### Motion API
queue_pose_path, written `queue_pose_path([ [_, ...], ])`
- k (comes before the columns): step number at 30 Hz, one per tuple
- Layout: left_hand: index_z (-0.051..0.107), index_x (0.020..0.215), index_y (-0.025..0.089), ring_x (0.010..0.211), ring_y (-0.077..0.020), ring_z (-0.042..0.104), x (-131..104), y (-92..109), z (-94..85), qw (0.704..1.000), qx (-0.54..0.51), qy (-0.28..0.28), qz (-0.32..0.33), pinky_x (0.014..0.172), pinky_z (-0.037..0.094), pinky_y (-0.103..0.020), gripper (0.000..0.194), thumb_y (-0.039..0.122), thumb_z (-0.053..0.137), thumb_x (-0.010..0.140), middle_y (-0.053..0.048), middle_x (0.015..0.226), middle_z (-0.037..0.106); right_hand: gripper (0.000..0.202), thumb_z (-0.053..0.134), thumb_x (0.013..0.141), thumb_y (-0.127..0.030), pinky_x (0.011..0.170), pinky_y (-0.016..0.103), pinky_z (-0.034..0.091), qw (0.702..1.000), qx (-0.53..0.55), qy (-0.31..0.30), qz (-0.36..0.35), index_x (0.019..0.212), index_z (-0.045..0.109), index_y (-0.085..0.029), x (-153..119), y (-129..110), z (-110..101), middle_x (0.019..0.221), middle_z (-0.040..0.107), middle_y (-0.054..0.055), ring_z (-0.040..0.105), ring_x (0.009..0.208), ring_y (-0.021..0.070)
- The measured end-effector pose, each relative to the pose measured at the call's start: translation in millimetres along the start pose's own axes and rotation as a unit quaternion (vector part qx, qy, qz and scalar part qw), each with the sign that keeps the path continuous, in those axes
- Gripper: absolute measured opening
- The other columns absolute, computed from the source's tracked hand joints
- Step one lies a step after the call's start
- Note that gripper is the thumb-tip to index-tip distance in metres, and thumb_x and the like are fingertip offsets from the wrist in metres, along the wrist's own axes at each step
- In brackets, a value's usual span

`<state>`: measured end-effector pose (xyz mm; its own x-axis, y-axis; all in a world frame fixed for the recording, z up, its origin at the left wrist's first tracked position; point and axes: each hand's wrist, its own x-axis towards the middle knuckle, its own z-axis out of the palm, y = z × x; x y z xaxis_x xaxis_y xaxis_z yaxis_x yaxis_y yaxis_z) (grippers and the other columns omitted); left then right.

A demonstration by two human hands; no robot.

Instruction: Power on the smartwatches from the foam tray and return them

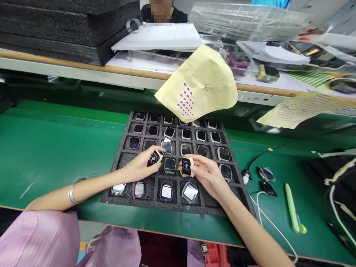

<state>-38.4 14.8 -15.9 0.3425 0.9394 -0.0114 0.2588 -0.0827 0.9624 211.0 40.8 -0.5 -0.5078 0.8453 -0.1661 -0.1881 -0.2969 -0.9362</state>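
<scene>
Left hand (141,164) clamps 1 watch (153,158), right hand (209,173) another watch (186,167), between fingers, above a tray (126,160)

Bright, whitish light, apparently from above, covers the scene fairly evenly, while the space beneath the shelf (91,76) sinks into dark shadow. Pale streaks of glare cross the clear plastic trays (236,20), and the green tabletop (63,137) carries a faint sheen. The watches (186,134) near the centre look moderately sharp; toward the right edge, the cables (335,207) blur and stretch with wide-angle distortion. A pixelated patch (161,13) masks one spot at the top.
</scene>
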Motion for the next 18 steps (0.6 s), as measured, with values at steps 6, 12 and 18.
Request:
queue_pose_path([
  [6, 0.043, 0.126, 0.021, 0.071, -0.0132, 0.052, -0.1, 1.1, -1.1, 1.000, -0.012, -0.001, 0.000, 0.066, 0.043, -0.024, 0.042, 0.024, 0.054, 0.086, 0.000, 0.087, 0.052, 0.032, 0.076, 0.078, -0.027, 0.074, 0.039, 0.057, 1.000, 0.009, -0.009, -0.002, 0.109, 0.070, -0.022, -0.3, 0.2, 0.8, 0.094, 0.072, 0.009, 0.069, 0.088, 0.0273],
  [12, 0.046, 0.123, 0.021, 0.082, -0.0153, 0.055, -4.3, 5.1, -2.5, 1.000, -0.008, -0.012, 0.017, 0.074, 0.045, -0.026, 0.038, 0.021, 0.054, 0.086, -0.001, 0.091, 0.055, 0.032, 0.077, 0.077, -0.028, 0.073, 0.039, 0.057, 1.000, 0.019, -0.004, -0.002, 0.107, 0.071, -0.022, -0.3, 0.4, 1.8, 0.090, 0.073, 0.008, 0.070, 0.084, 0.0264],
  [18, 0.041, 0.129, 0.020, 0.079, -0.0136, 0.056, -0.7, 5.8, 2.2, 0.986, -0.167, 0.006, -0.028, 0.074, 0.049, -0.027, 0.056, 0.021, 0.066, 0.079, 0.000, 0.089, 0.055, 0.031, 0.071, 0.083, -0.026, 0.082, 0.043, 0.056, 0.998, 0.038, -0.043, 0.027, 0.113, 0.066, -0.021, 0.1, 1.4, 4.6, 0.104, 0.071, 0.010, 0.068, 0.096, 0.0275],
])
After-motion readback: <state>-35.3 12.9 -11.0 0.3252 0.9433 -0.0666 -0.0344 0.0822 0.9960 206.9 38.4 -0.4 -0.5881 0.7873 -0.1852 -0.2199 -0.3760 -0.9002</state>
